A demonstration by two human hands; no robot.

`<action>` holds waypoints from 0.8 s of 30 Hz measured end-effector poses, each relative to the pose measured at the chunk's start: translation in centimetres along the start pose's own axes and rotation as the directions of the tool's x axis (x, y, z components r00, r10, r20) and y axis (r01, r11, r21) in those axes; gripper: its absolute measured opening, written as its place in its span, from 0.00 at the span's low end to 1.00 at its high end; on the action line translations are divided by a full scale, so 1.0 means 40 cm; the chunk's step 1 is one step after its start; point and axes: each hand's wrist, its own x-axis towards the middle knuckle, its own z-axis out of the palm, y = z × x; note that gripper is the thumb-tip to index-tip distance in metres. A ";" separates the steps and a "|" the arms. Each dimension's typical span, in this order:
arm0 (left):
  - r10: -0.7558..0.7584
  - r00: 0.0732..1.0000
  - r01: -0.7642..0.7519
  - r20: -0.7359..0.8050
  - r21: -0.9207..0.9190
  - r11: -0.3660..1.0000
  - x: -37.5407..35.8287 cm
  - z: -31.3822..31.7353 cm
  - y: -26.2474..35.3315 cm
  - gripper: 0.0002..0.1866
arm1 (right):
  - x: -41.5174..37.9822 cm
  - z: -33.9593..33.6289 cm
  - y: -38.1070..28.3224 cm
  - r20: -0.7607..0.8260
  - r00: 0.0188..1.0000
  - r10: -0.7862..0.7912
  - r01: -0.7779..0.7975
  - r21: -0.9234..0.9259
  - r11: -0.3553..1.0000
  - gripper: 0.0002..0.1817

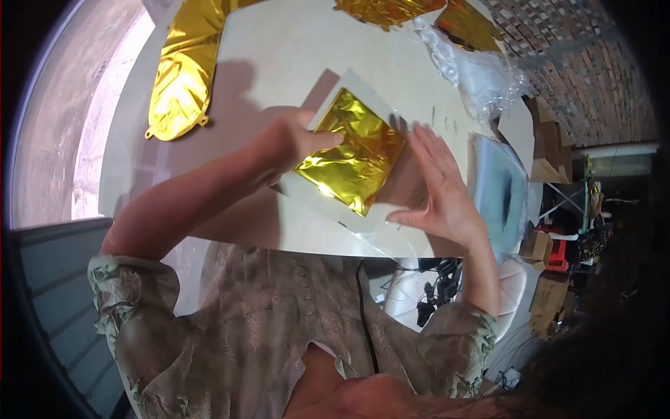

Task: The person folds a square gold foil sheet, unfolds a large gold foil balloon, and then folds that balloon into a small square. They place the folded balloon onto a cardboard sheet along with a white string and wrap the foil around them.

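A folded, crinkled gold foil balloon (356, 164) makes a flat square packet over the table's middle. My left hand (307, 136) grips its left edge, thumb pressed on top and the other fingers hidden underneath. Behind the packet a pale, flat sheet or sleeve (354, 82) sticks out past its upper edge. My right hand (443, 192) is open at the packet's right side, fingers stretched and thumb apart, with the fingertips close to the foil's right corner.
A flat gold foil balloon (183, 91) lies at the table's upper left. More gold foil (391, 10) and crumpled clear plastic (453, 63) are at the far edge. Clear bags (499, 188) rest on the right. Cardboard boxes (548, 150) stand beyond the white table (293, 42).
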 end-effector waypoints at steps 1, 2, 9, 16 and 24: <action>-0.011 0.999 0.009 -0.035 -0.043 0.999 -0.009 0.001 0.004 0.24 | -0.032 0.022 0.007 -0.003 0.994 0.113 -0.113 -0.052 0.992 0.65; -0.026 0.997 0.020 -0.069 -0.088 0.996 -0.014 0.001 0.006 0.20 | -0.056 0.043 0.017 -0.009 0.974 0.227 -0.227 -0.101 0.969 0.76; -0.076 0.996 0.077 -0.051 0.015 0.997 0.002 0.012 0.002 0.20 | -0.061 0.144 0.027 -0.019 0.967 0.256 -0.256 -0.077 0.963 0.81; -0.109 0.994 0.108 -0.007 -0.065 0.992 -0.005 0.035 0.014 0.20 | -0.039 0.148 0.026 -0.036 0.978 0.203 -0.205 -0.047 0.978 0.80; -0.077 0.994 0.084 -0.078 0.100 0.991 0.010 0.049 0.020 0.18 | -0.014 0.142 0.026 -0.028 0.983 0.183 -0.184 -0.059 0.981 0.79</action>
